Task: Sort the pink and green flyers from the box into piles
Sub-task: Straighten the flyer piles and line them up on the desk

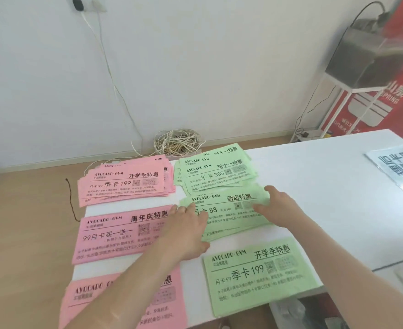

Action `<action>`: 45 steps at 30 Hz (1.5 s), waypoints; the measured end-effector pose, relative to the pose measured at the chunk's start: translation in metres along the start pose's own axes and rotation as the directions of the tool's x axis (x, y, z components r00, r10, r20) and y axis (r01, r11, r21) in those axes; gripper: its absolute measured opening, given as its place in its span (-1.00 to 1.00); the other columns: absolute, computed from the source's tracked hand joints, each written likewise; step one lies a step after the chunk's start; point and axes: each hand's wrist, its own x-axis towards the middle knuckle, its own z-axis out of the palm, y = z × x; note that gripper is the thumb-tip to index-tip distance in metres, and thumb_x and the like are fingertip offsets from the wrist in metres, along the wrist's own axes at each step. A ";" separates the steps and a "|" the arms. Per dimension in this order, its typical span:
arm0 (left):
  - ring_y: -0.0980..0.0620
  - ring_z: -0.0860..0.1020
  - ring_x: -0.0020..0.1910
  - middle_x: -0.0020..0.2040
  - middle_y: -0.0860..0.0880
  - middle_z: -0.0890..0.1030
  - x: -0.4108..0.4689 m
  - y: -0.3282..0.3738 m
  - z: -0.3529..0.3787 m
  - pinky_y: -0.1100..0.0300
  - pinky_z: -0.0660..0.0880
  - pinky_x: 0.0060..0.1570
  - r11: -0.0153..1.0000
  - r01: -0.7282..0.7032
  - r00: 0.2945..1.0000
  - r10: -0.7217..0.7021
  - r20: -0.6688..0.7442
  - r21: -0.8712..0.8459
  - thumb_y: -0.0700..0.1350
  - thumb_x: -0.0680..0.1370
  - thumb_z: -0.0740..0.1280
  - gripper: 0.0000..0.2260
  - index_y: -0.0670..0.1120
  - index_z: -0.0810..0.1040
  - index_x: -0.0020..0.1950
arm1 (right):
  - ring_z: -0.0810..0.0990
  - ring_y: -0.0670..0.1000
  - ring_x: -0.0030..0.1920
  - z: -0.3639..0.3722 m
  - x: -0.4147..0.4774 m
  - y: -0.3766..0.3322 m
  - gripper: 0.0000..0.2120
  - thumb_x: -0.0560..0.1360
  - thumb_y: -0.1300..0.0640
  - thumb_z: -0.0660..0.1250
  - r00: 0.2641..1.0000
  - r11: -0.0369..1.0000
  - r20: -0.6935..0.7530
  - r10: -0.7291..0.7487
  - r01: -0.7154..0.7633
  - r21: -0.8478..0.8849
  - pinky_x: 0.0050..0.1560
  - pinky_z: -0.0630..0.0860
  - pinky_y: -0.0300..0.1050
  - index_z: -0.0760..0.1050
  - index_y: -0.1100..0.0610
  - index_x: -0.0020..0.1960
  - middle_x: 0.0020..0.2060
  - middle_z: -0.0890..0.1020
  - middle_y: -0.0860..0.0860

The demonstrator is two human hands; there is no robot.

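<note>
Head view cuts off my nearest pink pile (124,302); I count three pink, three green, with both hands (231,217) spread flat on the middle green pile (229,214).

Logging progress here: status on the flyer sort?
Left hand and right hand flat on middle green pile. Three pink, three green piles out. Nothing blocking.

Bright, even daylight fills the room, and shadows are soft and faint. The white table (326,176) is nearly overexposed. Wide-angle distortion bends the table edge and wall line. The right edge is smeared: the red banner (386,100) and the printed sheet (397,169) blur. Flyer print near centre stays legible.
</note>
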 end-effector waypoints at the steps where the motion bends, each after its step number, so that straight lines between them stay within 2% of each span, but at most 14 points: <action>1: -0.20 0.21 0.46 0.52 -0.22 0.14 -0.001 0.006 0.001 -0.11 0.03 0.49 1.000 0.007 1.000 -0.007 0.002 0.001 0.20 0.50 0.28 -0.38 -0.04 0.21 0.46 | 0.49 0.22 0.16 0.001 0.006 0.005 -0.31 0.48 -0.15 0.33 1.000 1.000 -0.014 -0.006 0.006 -0.023 0.17 0.45 0.04 0.16 0.10 0.47 0.19 0.47 0.19; 7: -0.16 0.37 0.32 0.38 -0.15 0.34 -0.004 0.022 0.002 -0.03 0.21 0.41 0.999 0.039 0.999 -0.039 0.006 -0.033 0.15 0.49 0.31 -0.47 0.00 0.29 0.39 | 0.47 0.14 0.19 -0.012 0.021 0.015 -0.30 0.41 -0.16 0.45 0.999 1.000 0.046 -0.018 0.017 0.026 0.05 0.43 -0.07 0.29 0.22 0.34 0.20 0.50 0.14; 14: -0.09 0.43 0.17 0.21 -0.03 0.40 0.003 0.027 0.001 0.04 0.40 0.19 0.995 0.053 0.998 -0.056 -0.033 -0.083 0.12 0.43 0.33 -0.48 0.04 0.33 0.35 | 0.63 0.07 -0.08 -0.021 0.038 0.016 -0.61 0.29 -0.03 0.56 0.981 0.982 0.184 -0.061 0.026 0.187 0.04 0.57 -0.02 0.57 0.17 -0.01 -0.11 0.66 0.04; 17: -0.10 0.42 0.20 0.23 -0.03 0.40 0.006 0.030 0.002 0.03 0.40 0.20 0.993 0.062 0.997 -0.066 -0.038 -0.103 0.18 0.44 0.31 -0.46 0.05 0.33 0.37 | 0.64 0.06 -0.07 -0.015 0.037 0.008 -0.64 0.33 0.06 0.52 0.967 0.965 0.219 -0.129 0.072 0.252 0.03 0.59 0.01 0.54 0.15 0.07 -0.06 0.65 0.05; 19: -0.10 0.43 0.21 0.25 -0.02 0.41 0.009 0.031 0.002 0.02 0.40 0.21 0.990 0.073 0.996 -0.079 -0.046 -0.121 0.24 0.49 0.24 -0.49 0.06 0.36 0.37 | 0.66 0.06 -0.09 -0.016 0.033 0.007 -0.60 0.36 0.14 0.49 0.956 0.905 0.232 -0.179 0.067 0.421 -0.08 0.62 0.01 0.45 0.11 0.15 -0.02 0.65 0.06; 22: -0.05 0.45 0.17 0.25 0.01 0.42 0.015 0.027 0.003 0.07 0.41 0.15 0.986 0.102 0.983 -0.120 -0.137 -0.135 0.16 0.55 0.24 -0.62 0.05 0.40 0.31 | 0.67 0.12 -0.09 -0.029 0.026 0.014 -0.57 0.43 0.33 0.41 0.957 0.780 0.144 -0.250 0.111 0.616 -0.14 0.63 0.04 0.36 0.03 0.19 -0.03 0.65 0.09; 24: -0.04 0.41 0.21 0.29 -0.01 0.38 0.017 0.026 0.006 0.09 0.39 0.19 0.965 0.150 0.965 -0.190 -0.182 -0.215 0.11 0.52 0.32 -0.55 0.02 0.32 0.36 | 0.68 0.14 -0.09 -0.038 0.023 0.019 -0.53 0.41 0.38 0.41 0.938 0.756 0.100 -0.331 0.200 0.624 -0.11 0.63 0.06 0.39 -0.01 0.17 -0.06 0.67 0.09; 27: -0.08 0.25 0.40 0.43 -0.10 0.21 0.022 0.026 0.007 0.05 0.25 0.37 0.899 0.198 0.920 -0.308 -0.244 -0.391 0.07 0.43 0.45 -0.20 0.00 0.04 0.50 | 0.67 0.09 -0.12 -0.042 0.023 0.027 -0.59 0.39 0.38 0.43 0.919 0.780 0.038 -0.392 0.310 0.544 -0.12 0.61 -0.03 0.45 0.02 0.11 -0.11 0.68 0.04; 29: -0.04 0.20 0.45 0.47 -0.07 0.19 0.026 0.022 0.002 0.06 0.19 0.42 0.786 0.180 0.877 -0.401 -0.265 -0.592 -0.01 0.40 0.51 -0.15 0.02 0.05 0.51 | 0.66 0.06 -0.17 -0.041 0.021 0.030 -0.69 0.39 0.38 0.43 0.919 0.753 -0.002 -0.395 0.325 0.572 -0.15 0.61 -0.08 0.51 0.09 0.04 -0.13 0.68 0.03; 32: 0.08 0.41 0.24 0.30 -0.03 0.47 0.031 0.017 -0.009 0.11 0.36 0.25 0.414 0.100 0.842 -0.520 -0.144 -0.905 -0.19 0.37 0.53 -0.48 0.12 0.44 0.23 | 0.67 0.05 -0.19 -0.037 0.018 0.039 -0.76 0.38 0.41 0.45 0.922 0.668 -0.039 -0.384 0.307 0.678 -0.16 0.62 -0.12 0.54 0.12 -0.08 -0.11 0.68 0.10; 35: 0.22 0.55 0.00 0.01 0.00 0.64 0.029 0.019 -0.013 0.15 0.46 0.07 0.101 -0.033 0.832 -0.548 -0.083 -0.994 -0.36 0.36 0.50 -0.69 0.01 0.59 -0.09 | 0.68 0.16 -0.11 -0.032 0.019 0.050 -0.79 0.40 0.42 0.44 0.921 0.593 -0.056 -0.386 0.294 0.750 -0.06 0.62 0.02 0.55 0.14 -0.12 -0.11 0.70 0.14; 37: 0.18 0.61 -0.10 -0.12 0.07 0.68 0.024 0.022 -0.016 0.21 0.51 -0.05 0.075 -0.123 0.815 -0.561 -0.144 -0.990 -0.40 0.36 0.48 -0.72 -0.02 0.61 -0.16 | 0.67 0.17 -0.10 -0.031 0.017 0.053 -0.78 0.40 0.43 0.43 0.918 0.538 -0.081 -0.388 0.297 0.789 -0.08 0.61 0.00 0.55 0.12 -0.17 -0.15 0.70 0.12; 40: 0.20 0.60 -0.21 -0.25 0.17 0.67 0.020 0.024 -0.022 0.33 0.51 -0.16 0.157 -0.245 0.767 -0.572 -0.291 -0.957 -0.40 0.37 0.46 -0.69 0.03 0.62 -0.19 | 0.65 0.05 -0.17 -0.034 0.014 0.056 -0.79 0.41 0.42 0.43 0.909 0.462 -0.153 -0.388 0.336 0.821 -0.19 0.54 -0.18 0.53 0.12 -0.19 -0.20 0.68 0.08; 45: 0.21 0.59 -0.10 -0.15 0.19 0.66 0.019 0.028 -0.012 0.19 0.50 0.00 0.243 -0.230 0.786 -0.525 -0.328 -0.942 -0.41 0.36 0.46 -0.62 0.08 0.60 -0.10 | 0.55 0.02 -0.12 -0.017 0.010 0.067 -0.66 0.44 0.42 0.38 0.912 0.445 -0.227 -0.342 0.369 0.816 -0.10 0.51 -0.16 0.54 0.01 0.02 -0.15 0.56 -0.01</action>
